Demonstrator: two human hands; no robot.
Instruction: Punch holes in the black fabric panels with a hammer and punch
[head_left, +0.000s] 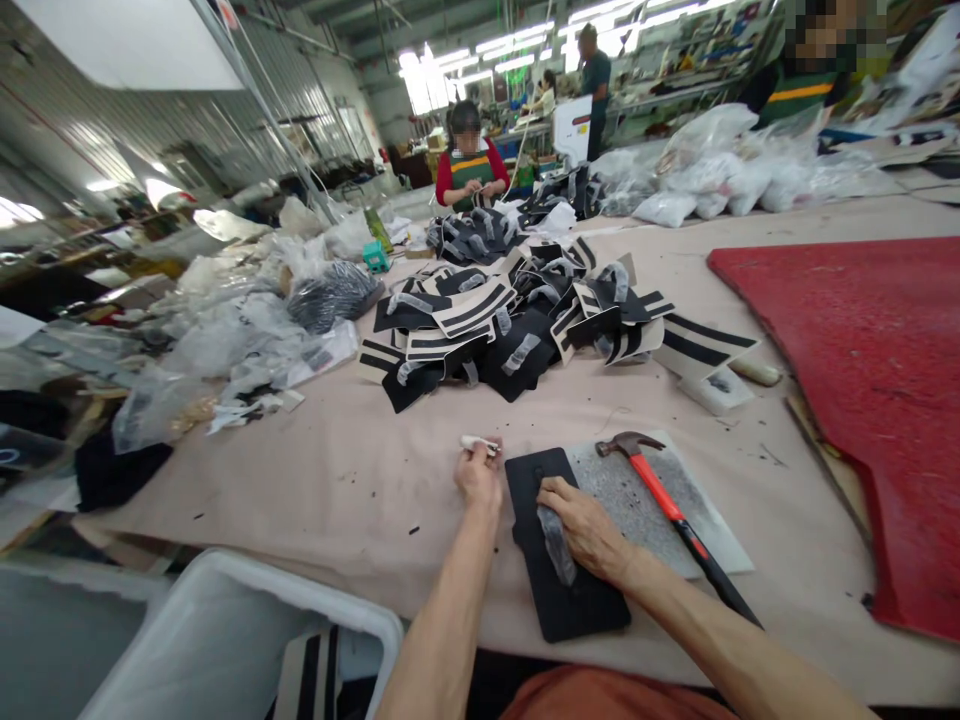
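A flat black shaped piece [562, 590] lies on the table right in front of me. My right hand [583, 528] rests on it, fingers pressed down over a clear plastic strip [557, 545]. My left hand [478, 474] is closed just left of the black piece, pinching a small white object [480, 443] between its fingers. A hammer [667, 505] with a red and black handle lies on a grey speckled slab [637, 495] to the right of my right hand.
A heap of black pieces with white stripes [517, 315] fills the middle of the table. A red mat [877, 380] covers the right. Plastic bags [247, 320] pile up at left. A white bin [225, 640] stands near left. A seated person [469, 165] works at the far end.
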